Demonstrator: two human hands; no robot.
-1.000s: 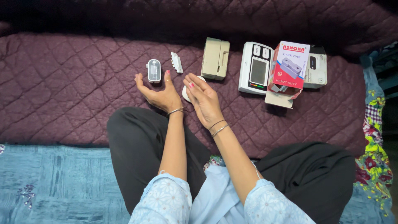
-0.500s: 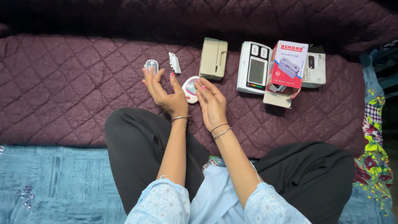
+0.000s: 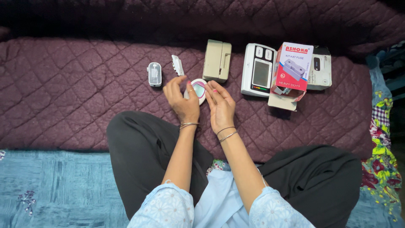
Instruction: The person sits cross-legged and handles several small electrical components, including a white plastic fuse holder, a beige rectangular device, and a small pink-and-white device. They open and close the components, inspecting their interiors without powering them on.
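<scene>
Purple quilted blanket point(image 3: 84, 97) over a bed, person sitting cross-legged. Left hand point(image 3: 182, 100) and right hand point(image 3: 220, 106) both grasp a small round white-and-pink device point(image 3: 198, 89), held between them just above the quilt. Beside the left hand: white clip point(image 3: 177, 65), finger-clip meter point(image 3: 154, 74). Above: beige case point(image 3: 217, 61). Right: white monitor point(image 3: 258, 70), red-and-white box point(image 3: 292, 67).

The round white-and-pink plastic device point(image 3: 198, 89) shows only in part: the left grip point(image 3: 182, 101) covers its left rim, and the right grip point(image 3: 220, 106) hides its lower right edge. Right of both grips, the red-and-white cardboard box point(image 3: 293, 69) hides much of the grey rectangular device point(image 3: 321, 69) behind it. The person's knees are cut off by the bottom edge.
</scene>
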